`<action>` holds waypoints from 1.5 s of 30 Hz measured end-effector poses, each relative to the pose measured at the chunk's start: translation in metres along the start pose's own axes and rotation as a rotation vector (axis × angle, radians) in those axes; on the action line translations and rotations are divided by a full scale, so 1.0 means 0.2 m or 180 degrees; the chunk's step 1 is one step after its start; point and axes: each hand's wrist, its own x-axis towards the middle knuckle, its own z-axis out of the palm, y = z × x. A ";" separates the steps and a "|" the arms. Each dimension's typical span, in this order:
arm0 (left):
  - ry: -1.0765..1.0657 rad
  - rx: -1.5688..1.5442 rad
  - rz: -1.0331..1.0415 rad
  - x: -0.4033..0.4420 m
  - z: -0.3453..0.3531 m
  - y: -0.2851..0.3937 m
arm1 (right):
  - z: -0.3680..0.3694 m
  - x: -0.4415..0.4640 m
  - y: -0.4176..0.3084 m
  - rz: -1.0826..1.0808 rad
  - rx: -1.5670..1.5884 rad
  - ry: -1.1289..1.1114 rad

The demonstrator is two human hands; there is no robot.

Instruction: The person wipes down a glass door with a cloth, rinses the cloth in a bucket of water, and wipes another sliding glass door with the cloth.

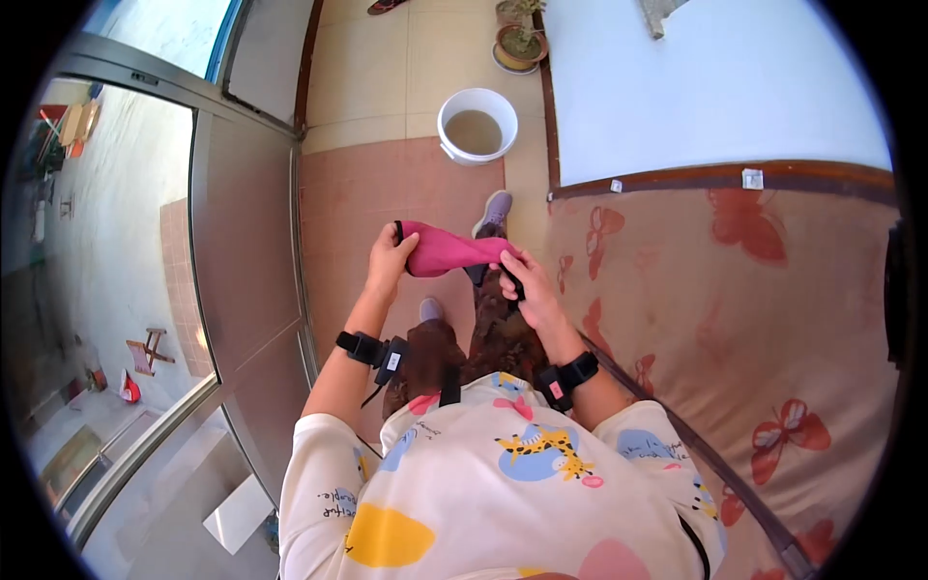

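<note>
A magenta cloth point(449, 248) with black edging is stretched between my two hands at about waist height. My left hand point(391, 259) is closed on its left end, the thumb pressed on the front by the black trim. Gripping the right end, my right hand point(527, 282) has its fingers curled round the fabric and a black strip. The cloth looks slightly twisted toward the right. A white bucket point(448, 130) of murky water stands on the floor beyond the cloth, touched by neither hand.
A glass-paned door point(246, 222) runs along the left. At right stands a surface covered in butterfly-patterned fabric point(667, 290), with a white panel point(715, 87) behind it. A potted plant point(519, 46) sits past the bucket. Someone's shoe point(385, 6) shows at the top edge.
</note>
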 end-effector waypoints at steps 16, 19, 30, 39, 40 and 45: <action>-0.0465 -0.0336 -0.1771 1.43 0.67 0.02 | -0.48 1.48 -0.45 0.0400 -0.1135 -0.0120; -0.0450 -0.0162 -0.1674 1.70 0.69 -0.10 | -0.60 1.83 -0.43 0.0472 -0.1547 0.0252; -0.0550 0.0501 -0.1948 1.88 0.40 -0.73 | -1.21 3.13 0.42 0.1062 -0.3156 0.0581; -0.0859 0.0000 -0.2462 1.93 0.24 -0.93 | -1.37 3.57 0.87 0.0353 -0.4696 0.1036; -0.0841 -0.0253 -0.2458 1.95 0.25 -0.93 | -1.38 3.56 0.85 0.0790 -0.4002 0.1051; -0.0755 -0.0367 -0.2634 1.94 0.25 -0.94 | -1.00 3.06 0.35 0.0847 -0.2627 0.1955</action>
